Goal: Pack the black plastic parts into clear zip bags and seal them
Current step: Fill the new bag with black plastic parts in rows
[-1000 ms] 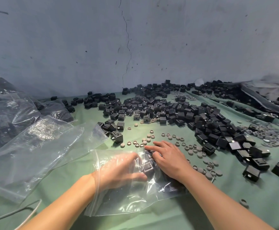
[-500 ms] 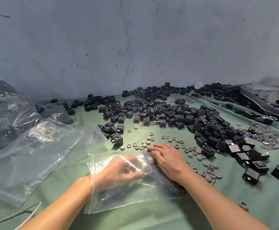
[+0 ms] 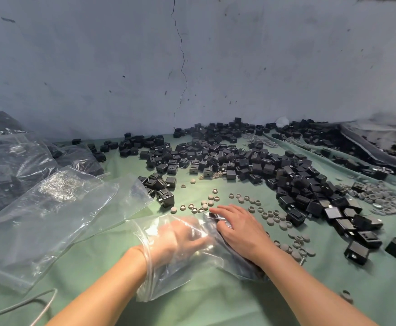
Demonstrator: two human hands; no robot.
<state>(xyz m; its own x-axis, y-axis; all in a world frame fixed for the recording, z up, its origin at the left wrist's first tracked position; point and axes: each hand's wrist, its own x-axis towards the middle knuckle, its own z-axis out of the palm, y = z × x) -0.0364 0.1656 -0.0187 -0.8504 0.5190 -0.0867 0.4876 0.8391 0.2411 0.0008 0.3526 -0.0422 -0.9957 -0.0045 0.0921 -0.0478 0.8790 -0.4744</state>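
Note:
A clear zip bag (image 3: pixel 168 281) lies on the green cloth in front of me. My left hand (image 3: pixel 180 241) is inside it up to the wrist, fingers stretched loosely rightward, seen through glare. My right hand (image 3: pixel 241 229) rests on top of the bag, pressing down on black plastic parts (image 3: pixel 215 217) inside it; more dark parts show under my right wrist. A big heap of loose black parts (image 3: pixel 286 175) spreads across the cloth beyond and to the right.
Small grey caps (image 3: pixel 274 217) lie scattered around my right hand, with another cluster at far right (image 3: pixel 378 198). Empty clear bags (image 3: pixel 51 208) lie at left, filled bags (image 3: pixel 8 165) behind them. A thin cable (image 3: pixel 39 302) runs at bottom left. A cracked wall closes the back.
My left hand has pushed deeper into the bag and the black part it held at its fingertips is no longer visible there. My right hand stays pressed on the bag, shifted slightly.

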